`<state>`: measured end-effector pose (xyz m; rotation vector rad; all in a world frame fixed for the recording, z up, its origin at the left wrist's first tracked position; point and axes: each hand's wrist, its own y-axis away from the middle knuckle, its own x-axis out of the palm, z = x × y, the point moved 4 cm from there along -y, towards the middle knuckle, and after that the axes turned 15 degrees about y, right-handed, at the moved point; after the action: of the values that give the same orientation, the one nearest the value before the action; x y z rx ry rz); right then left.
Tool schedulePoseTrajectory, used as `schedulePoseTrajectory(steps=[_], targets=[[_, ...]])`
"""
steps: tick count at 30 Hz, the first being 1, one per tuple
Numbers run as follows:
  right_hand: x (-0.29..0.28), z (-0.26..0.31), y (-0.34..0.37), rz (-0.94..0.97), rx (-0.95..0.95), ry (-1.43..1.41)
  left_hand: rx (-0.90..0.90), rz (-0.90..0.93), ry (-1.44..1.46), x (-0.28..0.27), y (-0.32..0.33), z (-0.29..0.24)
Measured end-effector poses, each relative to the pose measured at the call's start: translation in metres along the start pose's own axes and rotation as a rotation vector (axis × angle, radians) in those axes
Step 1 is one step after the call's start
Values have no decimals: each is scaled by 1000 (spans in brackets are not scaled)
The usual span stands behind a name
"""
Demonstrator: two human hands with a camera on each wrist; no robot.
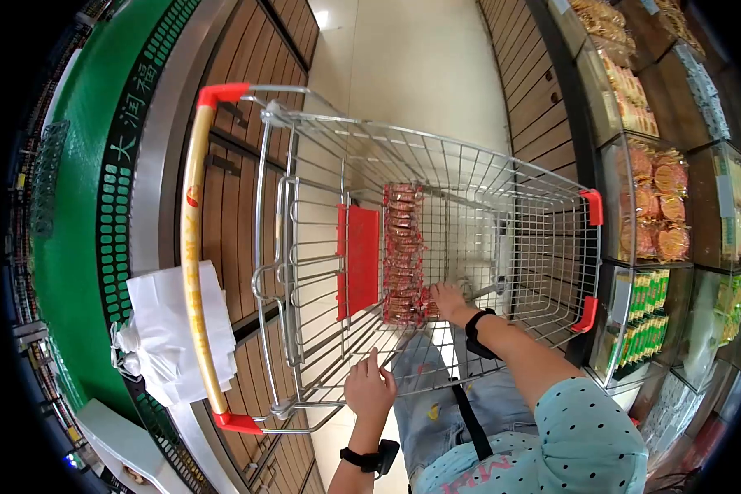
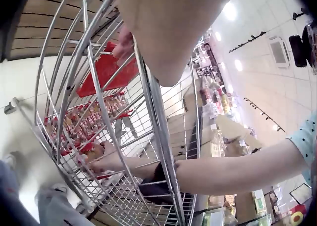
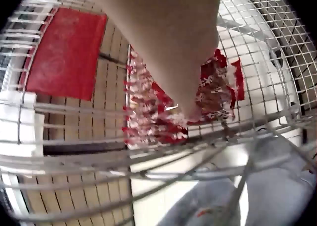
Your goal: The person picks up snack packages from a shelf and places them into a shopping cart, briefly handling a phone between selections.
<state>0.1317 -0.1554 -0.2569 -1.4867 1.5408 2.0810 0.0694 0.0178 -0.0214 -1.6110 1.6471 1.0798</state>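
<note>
A wire shopping cart (image 1: 196,206) stands sideways in front of me. Inside it, red-and-clear snack packets (image 1: 402,247) lie in a tight row beside a red panel (image 1: 360,262). My right hand (image 1: 451,303) reaches over the cart's side and holds a red packet at the near end of the row; in the right wrist view this packet (image 3: 213,92) shows just past the hand, whose fingertips are partly hidden. My left hand (image 1: 370,389) is at the near side rail, index finger extended and holding nothing; its fingers (image 2: 124,45) show beyond the rail in the left wrist view.
A green counter (image 1: 74,181) runs along the left, with white plastic bags (image 1: 177,333) hanging behind the cart handle. Clear bins of packaged food (image 1: 654,202) line the right. Tiled floor (image 1: 403,49) extends beyond the cart.
</note>
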Motion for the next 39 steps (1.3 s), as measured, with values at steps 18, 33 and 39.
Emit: schedulePoseTrajectory(steps=[18,33,39], targets=[[24,-2,-21,146,162,-157,25,4,-1,3,-4,-1],[-109,-62,180,-379,152,-811,256,597,504,-40,143,2],[-66,-39,249,-232,257,-777,20,759,752,-59,183,21]])
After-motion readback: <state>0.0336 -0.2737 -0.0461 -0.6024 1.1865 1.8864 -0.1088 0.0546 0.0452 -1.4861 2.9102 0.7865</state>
